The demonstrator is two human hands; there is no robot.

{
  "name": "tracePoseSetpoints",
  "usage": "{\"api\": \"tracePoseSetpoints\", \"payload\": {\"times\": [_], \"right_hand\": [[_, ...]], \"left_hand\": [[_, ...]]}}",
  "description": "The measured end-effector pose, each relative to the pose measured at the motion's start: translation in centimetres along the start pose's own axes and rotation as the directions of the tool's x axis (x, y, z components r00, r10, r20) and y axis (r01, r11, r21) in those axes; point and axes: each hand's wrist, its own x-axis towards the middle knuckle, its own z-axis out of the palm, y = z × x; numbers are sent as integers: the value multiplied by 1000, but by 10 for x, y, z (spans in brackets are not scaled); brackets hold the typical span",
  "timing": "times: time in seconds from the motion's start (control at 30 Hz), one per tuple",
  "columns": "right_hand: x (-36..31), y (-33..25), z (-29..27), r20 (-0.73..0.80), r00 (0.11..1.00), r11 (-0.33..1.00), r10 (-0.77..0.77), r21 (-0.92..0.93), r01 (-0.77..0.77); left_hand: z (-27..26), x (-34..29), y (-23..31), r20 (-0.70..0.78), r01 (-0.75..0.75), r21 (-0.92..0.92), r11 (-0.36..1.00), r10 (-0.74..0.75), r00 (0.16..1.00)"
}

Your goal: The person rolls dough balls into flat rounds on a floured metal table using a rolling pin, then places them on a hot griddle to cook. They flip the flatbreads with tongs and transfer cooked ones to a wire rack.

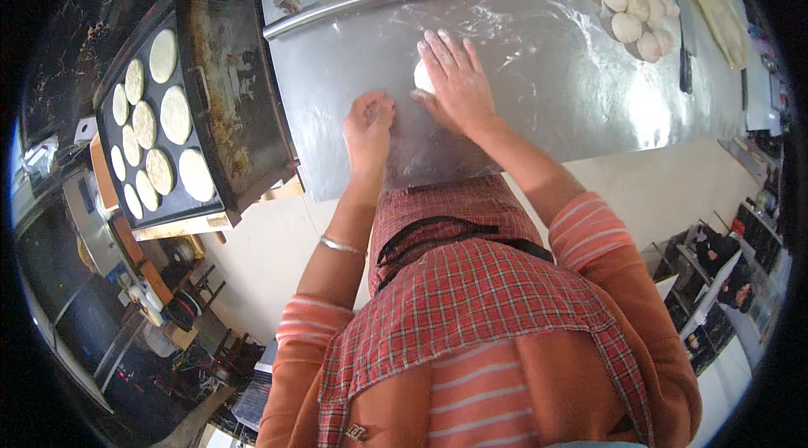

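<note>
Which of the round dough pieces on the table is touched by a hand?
The piece partly hidden under the right hand; the other pieces lie untouched, clustered near the knife.

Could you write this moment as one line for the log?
Right hand: open, over dough piece | Left hand: loosely curled, nearby | Dough balls: on metal table | Flatbreads: on black griddle

Dough point(422, 77) apparently white; worktop point(547, 94) silver-grey; apron point(471, 288) checked red; sleeve point(589, 229) striped orange-white; griddle point(172, 205) black.
</note>
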Motion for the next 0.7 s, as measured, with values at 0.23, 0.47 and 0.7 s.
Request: {"api": "tracePoseSetpoints", "payload": {"times": [0.23,0.47,0.7], "right_hand": [[-47,27,-16,-27,1000,998,10,65,-8],[-123,115,-36,-108,952,933,285,-195,-302],[-71,133,-20,-160,949,934,270,-195,-298]], "left_hand": [[75,48,26,312,-684,577,446,653,690],[31,17,41,436,-522,791,319,306,846],[63,9,23,435,-623,769,145,595,676]]}}
